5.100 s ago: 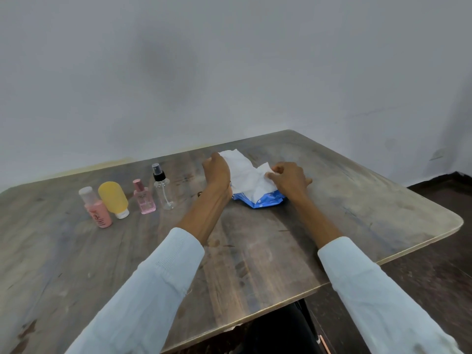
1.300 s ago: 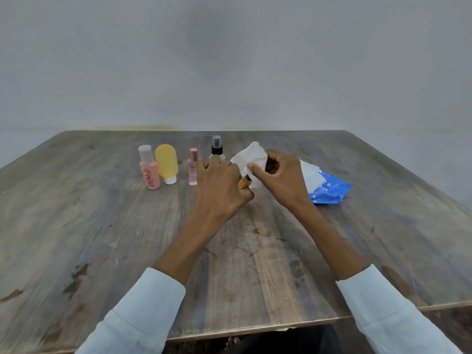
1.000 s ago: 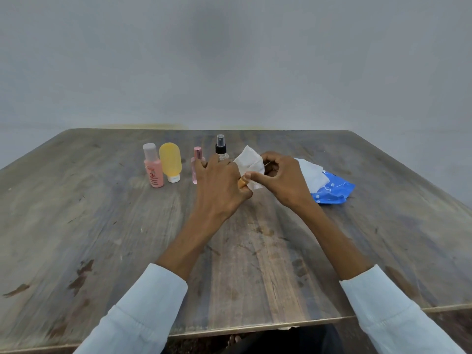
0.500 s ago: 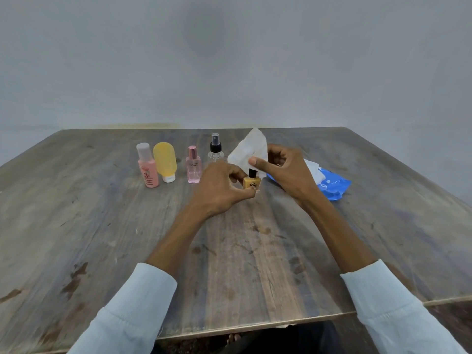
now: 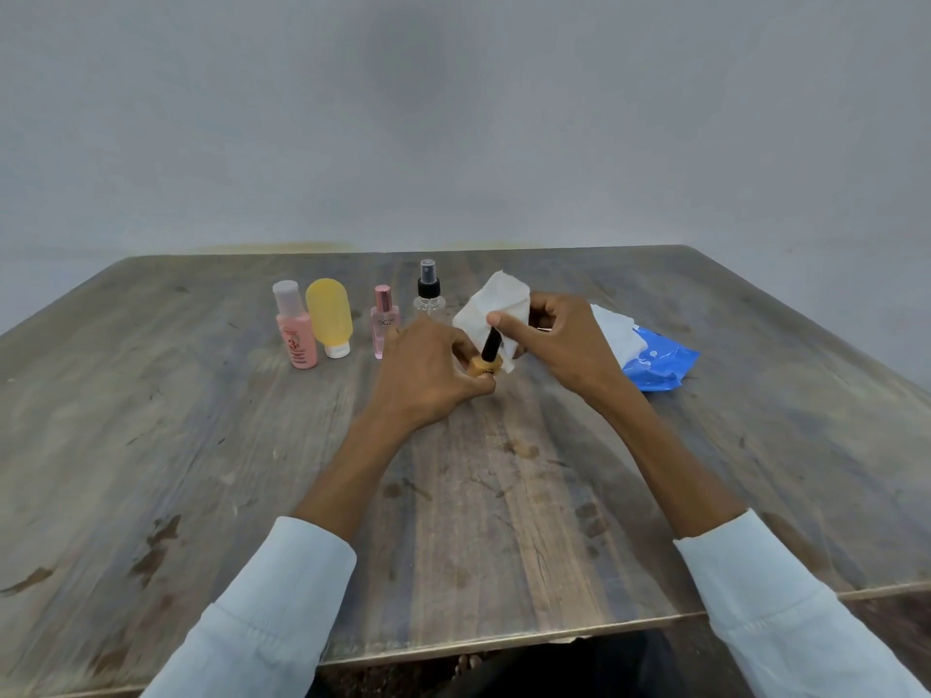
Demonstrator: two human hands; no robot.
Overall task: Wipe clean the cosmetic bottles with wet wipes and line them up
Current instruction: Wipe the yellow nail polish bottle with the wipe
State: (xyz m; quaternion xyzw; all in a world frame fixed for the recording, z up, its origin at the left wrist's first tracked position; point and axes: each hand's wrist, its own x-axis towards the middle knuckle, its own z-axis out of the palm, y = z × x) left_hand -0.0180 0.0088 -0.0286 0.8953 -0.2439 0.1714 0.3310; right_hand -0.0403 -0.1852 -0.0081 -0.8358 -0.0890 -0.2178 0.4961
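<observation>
Bottle (image 5: 484, 365) with black cap, pinched low by the left hand (image 5: 428, 375) above the table (image 5: 201, 445).

Right hand (image 5: 559, 340) clamps a wipe (image 5: 496, 304) against the cap, thumb in front. Four bottles (image 5: 335, 317) stand in a row at left. Blue pack (image 5: 657, 362) lies right, white wipes sticking out of it.

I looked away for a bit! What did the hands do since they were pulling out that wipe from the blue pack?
The right hand took the wet wipe off the blue pack and now holds it against the small orange bottle. The left hand picked that bottle up and grips it. The four bottles in the row stayed put.
</observation>
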